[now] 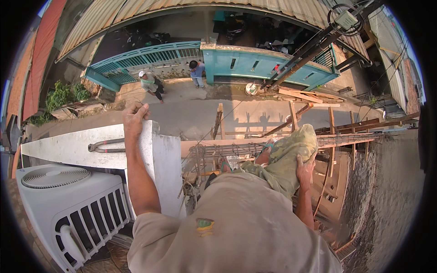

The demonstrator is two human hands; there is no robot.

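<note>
My left hand [135, 120] is closed at the edge of a white wall top [82, 142], thumb uppermost. Thin brown strands show by its fingers, too fine to make out. Beside that forearm, a pair of pincers [105, 146] with reddish grips lies on the wall top, its handles running toward my arm. On the right, my right hand [305, 172] grips the camouflage trouser leg [291, 152] near my raised knee, thumb on the cloth and some fingers hidden. Below me, my sandalled feet [264, 154] stand among steel bars and boards.
A white air-conditioner unit [59, 200] stands at the left. Tied rebar [236, 150] and timber props [331, 132] run alongside the drop to the street [182, 116]. Two people [197, 73] are down there by a teal gate [145, 59]. A utility pole [314, 50] rises at right.
</note>
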